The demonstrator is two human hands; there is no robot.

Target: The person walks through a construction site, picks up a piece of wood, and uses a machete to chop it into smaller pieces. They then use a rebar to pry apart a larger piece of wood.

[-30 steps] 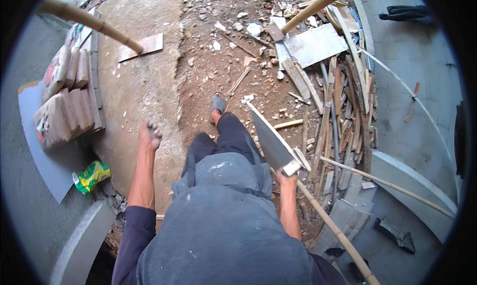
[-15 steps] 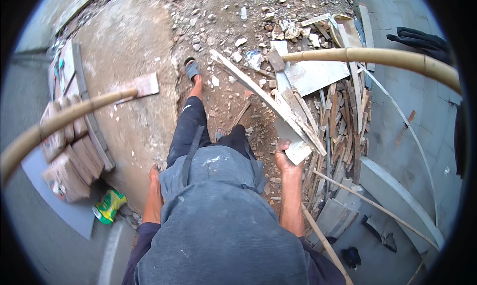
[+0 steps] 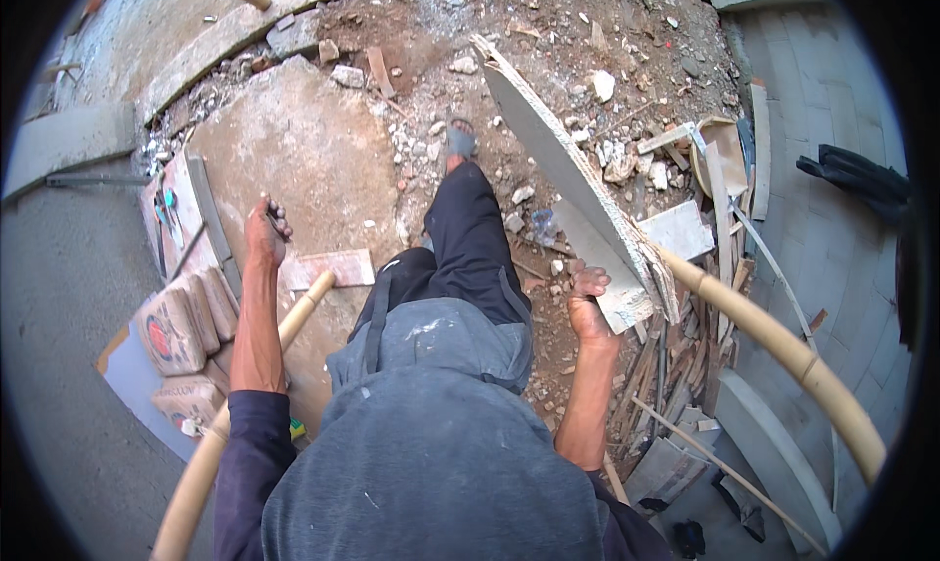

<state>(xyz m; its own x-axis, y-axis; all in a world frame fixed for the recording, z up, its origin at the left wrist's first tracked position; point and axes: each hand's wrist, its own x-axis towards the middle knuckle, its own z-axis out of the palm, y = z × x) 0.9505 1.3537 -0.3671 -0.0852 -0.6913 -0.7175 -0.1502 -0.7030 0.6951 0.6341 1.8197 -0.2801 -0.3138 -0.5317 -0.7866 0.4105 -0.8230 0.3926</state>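
Note:
My right hand [image 3: 590,292] is closed on the lower end of some long boards [image 3: 560,135], a stack tilted up and away from me. They have a flat grey face and rough, splintered pale edges. A paler board [image 3: 597,253] lies against them, just above my fingers. My left hand [image 3: 266,230] is raised out to the left above the concrete slab, its fingers loosely curled with a gap to the palm. Nothing shows in it. Below it, a flat whitish-red plank [image 3: 338,268] lies on the slab.
Bamboo poles [image 3: 783,350] cross on both sides, one [image 3: 220,419] beside my left forearm. Scrap wood [image 3: 676,375] is piled at the right. Full sacks [image 3: 168,331] lie at the left. Stony rubble [image 3: 441,67] covers the ground ahead, with a concrete kerb [image 3: 240,37] at far left.
I have stepped forward, my other foot now leading. My left hand has swung up and forward from beside my hip. The boards stay in my right hand and now stand more steeply.

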